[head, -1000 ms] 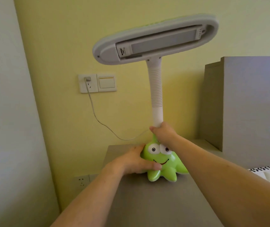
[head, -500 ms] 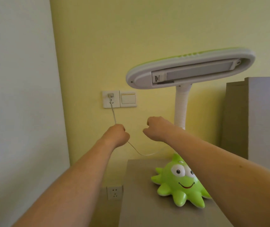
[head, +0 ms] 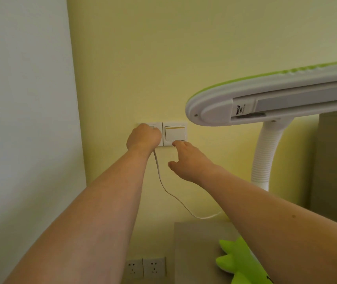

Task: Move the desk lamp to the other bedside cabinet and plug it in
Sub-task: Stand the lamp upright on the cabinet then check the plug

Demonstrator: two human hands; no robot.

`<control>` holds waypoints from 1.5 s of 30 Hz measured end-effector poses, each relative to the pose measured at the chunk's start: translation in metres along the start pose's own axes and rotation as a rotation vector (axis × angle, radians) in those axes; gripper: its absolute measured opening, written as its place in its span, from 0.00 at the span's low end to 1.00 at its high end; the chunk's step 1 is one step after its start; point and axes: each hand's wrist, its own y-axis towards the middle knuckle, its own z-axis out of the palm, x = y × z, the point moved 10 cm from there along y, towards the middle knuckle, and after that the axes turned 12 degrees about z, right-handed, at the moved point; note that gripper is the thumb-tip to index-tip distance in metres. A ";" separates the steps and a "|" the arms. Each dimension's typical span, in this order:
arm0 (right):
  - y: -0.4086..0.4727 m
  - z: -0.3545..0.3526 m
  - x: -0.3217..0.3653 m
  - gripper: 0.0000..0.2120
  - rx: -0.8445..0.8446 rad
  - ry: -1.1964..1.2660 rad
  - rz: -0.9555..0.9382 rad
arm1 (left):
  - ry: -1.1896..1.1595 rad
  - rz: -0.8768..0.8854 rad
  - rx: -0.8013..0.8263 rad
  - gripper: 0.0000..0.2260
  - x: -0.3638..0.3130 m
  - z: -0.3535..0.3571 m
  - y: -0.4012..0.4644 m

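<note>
The desk lamp stands on a grey bedside cabinet [head: 196, 242]. Its green octopus base [head: 239, 261] shows at the bottom, its white ribbed neck [head: 264, 156] rises at the right, and its long white and green head [head: 265, 99] hangs overhead. A thin white cord [head: 171, 193] runs from behind the cabinet up to the wall socket [head: 157, 126]. My left hand [head: 144, 138] covers that socket and grips the plug, which is hidden under the fingers. My right hand [head: 188, 158] presses its fingertips on the wall just under the light switch [head: 175, 133].
Two more sockets [head: 145, 267] sit low on the yellow wall, left of the cabinet. A white wall closes the left side. A tall grey headboard panel [head: 335, 160] stands at the right behind the lamp neck.
Both hands have left the lamp and risen to the wall. My left hand has closed over the plug in the socket; my right has opened against the wall beneath the switch.
</note>
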 end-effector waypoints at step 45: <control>-0.015 0.030 -0.019 0.28 0.120 -0.049 0.045 | 0.068 0.082 -0.048 0.12 0.009 0.009 0.015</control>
